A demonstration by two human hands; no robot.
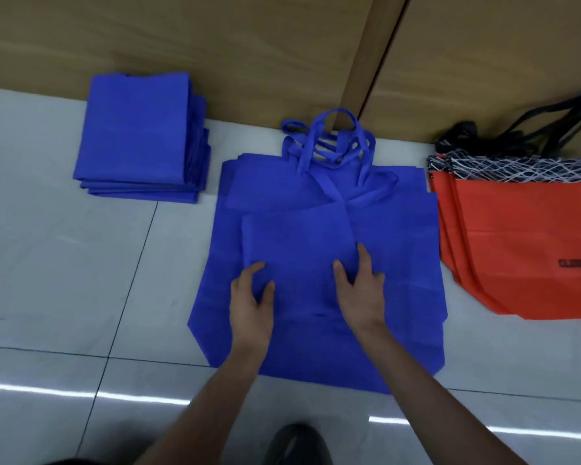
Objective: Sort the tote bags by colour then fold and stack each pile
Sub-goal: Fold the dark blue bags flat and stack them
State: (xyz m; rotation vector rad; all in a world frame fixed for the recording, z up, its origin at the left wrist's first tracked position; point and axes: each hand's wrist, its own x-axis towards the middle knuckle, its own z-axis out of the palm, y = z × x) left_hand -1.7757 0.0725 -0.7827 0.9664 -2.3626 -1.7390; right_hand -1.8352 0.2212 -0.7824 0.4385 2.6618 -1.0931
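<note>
On the floor (47,263), a part-folded top bag (296,236) lies on the flat blue pile (399,297) at centre, with a folded stack (131,129) well apart to the left by the wall (215,45) and orange bags (517,246) just beside the pile on the right. The left hand (252,297) sits at the top bag's left edge, fingers curled and seemingly pinching the fold, though blur leaves that uncertain. The right hand (359,286) presses flat on the same bag's right part, fingers spread.
</note>
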